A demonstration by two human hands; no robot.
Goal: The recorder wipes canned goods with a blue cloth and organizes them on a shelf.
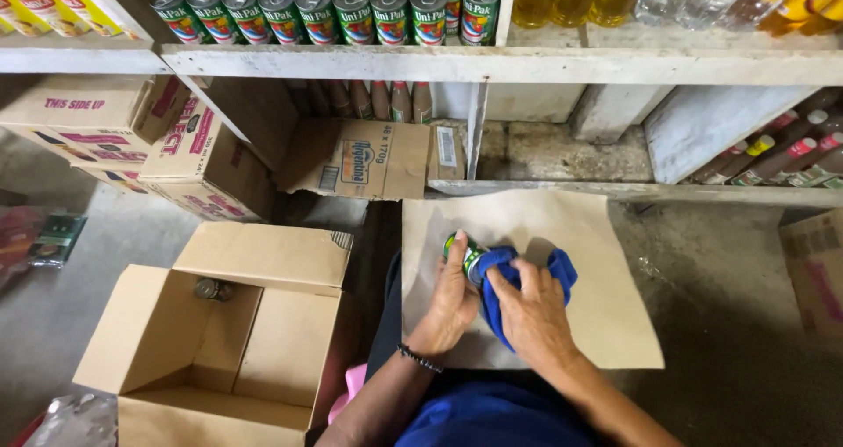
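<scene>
Can (465,255) lies on its side on the cardboard sheet (606,306), long axis toward ten o'clock. My left hand (452,302) clasps it from seven o'clock; my right hand (531,315) presses the blue cloth (518,267) against its four o'clock end.

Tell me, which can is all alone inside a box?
The can in the open box on the floor. The others stand in a shelf row, and one is in the hands.
</scene>
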